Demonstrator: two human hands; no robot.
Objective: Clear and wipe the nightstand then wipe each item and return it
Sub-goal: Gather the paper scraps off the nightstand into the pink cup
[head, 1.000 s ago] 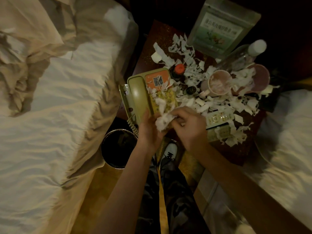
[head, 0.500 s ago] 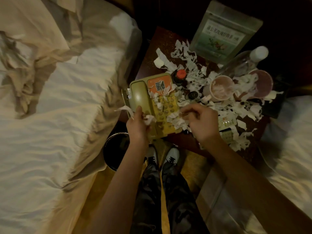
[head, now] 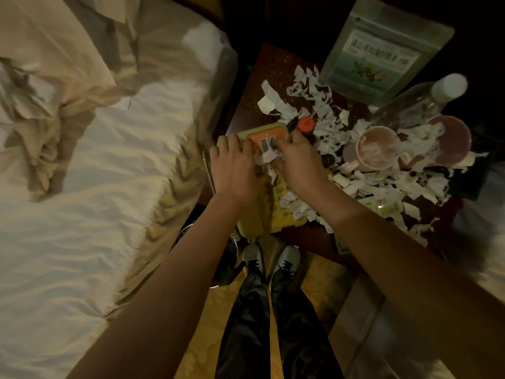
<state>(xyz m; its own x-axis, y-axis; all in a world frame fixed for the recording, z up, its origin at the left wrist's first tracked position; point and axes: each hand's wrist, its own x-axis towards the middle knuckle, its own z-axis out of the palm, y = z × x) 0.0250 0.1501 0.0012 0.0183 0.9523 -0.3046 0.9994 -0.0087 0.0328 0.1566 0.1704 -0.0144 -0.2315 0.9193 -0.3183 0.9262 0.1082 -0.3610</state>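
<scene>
Where paper scraps [head: 325,127] litter nightstand [head: 262,75] | bed [head: 109,173] left

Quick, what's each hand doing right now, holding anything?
Left hand: open, resting flat on the phone.
Right hand: pinching paper scraps over the phone.

Telephone [head: 262,214] on counter [head: 257,86] front-left, cups [head: 377,149] right (amid paper scraps [head: 322,110]), pouch [head: 382,50] behind, bed [head: 95,173] left.

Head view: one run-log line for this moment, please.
phase: clearing | hands: left and right gathering paper scraps on telephone | nightstand: still littered
</scene>
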